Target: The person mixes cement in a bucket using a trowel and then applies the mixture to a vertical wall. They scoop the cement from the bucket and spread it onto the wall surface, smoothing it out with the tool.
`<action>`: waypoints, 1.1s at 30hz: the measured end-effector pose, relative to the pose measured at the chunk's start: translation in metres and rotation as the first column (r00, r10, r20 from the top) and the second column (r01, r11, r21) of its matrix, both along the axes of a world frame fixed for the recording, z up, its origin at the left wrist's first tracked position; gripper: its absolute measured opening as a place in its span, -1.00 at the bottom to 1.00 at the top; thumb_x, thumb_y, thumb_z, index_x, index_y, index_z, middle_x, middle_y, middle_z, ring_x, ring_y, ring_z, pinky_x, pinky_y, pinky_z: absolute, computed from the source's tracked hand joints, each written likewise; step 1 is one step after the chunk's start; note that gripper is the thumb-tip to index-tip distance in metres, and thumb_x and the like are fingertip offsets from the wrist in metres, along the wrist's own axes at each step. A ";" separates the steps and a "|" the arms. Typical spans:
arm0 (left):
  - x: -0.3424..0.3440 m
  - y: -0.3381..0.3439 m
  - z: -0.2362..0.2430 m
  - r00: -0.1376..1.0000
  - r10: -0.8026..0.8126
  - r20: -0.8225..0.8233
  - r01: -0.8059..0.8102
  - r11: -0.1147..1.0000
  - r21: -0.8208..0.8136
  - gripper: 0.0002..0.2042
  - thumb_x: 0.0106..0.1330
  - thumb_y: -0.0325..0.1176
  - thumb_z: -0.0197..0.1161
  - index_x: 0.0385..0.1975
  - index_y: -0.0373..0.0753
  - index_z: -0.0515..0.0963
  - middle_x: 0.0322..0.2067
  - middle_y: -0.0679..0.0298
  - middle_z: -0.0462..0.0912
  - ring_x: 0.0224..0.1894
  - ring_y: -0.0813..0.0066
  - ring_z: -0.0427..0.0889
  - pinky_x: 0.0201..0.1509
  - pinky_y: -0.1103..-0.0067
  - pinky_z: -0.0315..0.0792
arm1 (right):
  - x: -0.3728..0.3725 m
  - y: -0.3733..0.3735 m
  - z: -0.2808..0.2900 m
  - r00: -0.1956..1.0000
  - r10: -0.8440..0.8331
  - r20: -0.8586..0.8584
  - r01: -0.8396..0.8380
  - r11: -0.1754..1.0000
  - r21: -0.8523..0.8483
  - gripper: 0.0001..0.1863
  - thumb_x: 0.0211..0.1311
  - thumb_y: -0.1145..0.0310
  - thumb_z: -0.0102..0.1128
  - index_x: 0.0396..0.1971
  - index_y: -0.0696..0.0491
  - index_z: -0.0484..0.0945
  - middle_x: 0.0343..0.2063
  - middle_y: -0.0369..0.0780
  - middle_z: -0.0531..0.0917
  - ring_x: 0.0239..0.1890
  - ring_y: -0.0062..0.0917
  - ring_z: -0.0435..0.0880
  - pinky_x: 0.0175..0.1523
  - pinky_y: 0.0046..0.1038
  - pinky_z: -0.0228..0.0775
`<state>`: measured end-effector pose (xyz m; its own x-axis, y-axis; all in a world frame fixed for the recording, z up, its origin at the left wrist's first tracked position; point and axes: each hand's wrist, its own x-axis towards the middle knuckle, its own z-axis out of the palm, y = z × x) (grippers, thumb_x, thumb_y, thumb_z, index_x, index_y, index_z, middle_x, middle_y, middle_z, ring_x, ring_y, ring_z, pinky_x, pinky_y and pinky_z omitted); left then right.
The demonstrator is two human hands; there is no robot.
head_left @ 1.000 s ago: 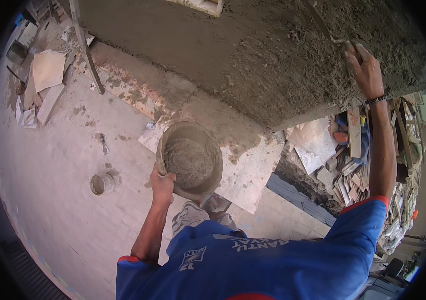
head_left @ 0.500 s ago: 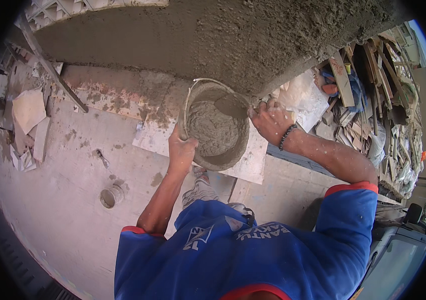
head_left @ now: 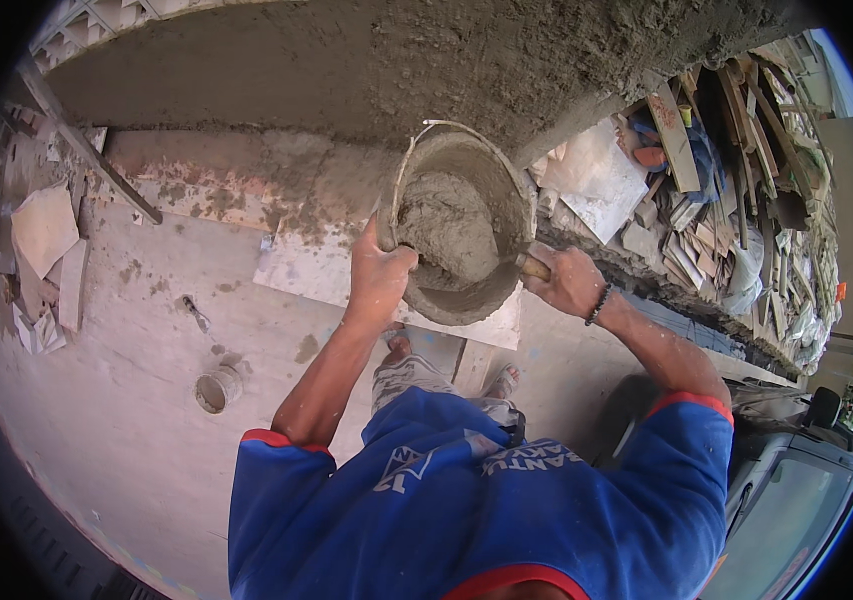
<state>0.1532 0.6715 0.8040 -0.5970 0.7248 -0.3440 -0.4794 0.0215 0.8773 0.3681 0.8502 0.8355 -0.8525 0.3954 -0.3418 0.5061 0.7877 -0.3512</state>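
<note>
My left hand (head_left: 381,278) is closed on the near left rim of a bucket (head_left: 522,205), thumb over the edge. The bucket is tilted and partly filled with wet grey mortar (head_left: 447,225); its wire handle lies along the rim. At the near right side of the bucket, my right hand (head_left: 569,282) is wrapped round the wooden handle of a trowel (head_left: 537,267). The trowel's blade cannot be clearly made out against the bucket and mortar. Just beyond the bucket stands a wall (head_left: 247,75) coated with fresh mortar, smooth on the left and rough on the right.
Mortar-spattered boards (head_left: 292,270) lie at the wall's foot. A small pail (head_left: 219,390) and a small tool (head_left: 197,315) are on the floor to the left. A plank (head_left: 92,150) leans at far left. Scrap wood and rubble (head_left: 737,190) are heaped right; a vehicle (head_left: 797,510) stands near right.
The bucket has shifted slightly right with my left hand. My right hand has moved nearer and right, down along the rim; the trowel blade, visible before over the mortar, no longer shows clearly.
</note>
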 end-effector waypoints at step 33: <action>0.216 0.068 -0.023 0.909 0.396 -0.132 -0.403 0.915 -0.031 -0.41 -0.03 -0.72 0.01 0.15 -0.41 0.36 -0.14 0.18 0.57 -0.17 0.46 0.54 -0.08 0.61 0.42 | 0.105 0.185 0.138 0.899 0.438 0.016 -0.416 0.841 0.344 -0.57 -0.02 0.33 0.25 -0.06 0.04 0.53 -0.35 0.03 0.57 -0.27 -0.08 0.61 -0.13 -0.16 0.45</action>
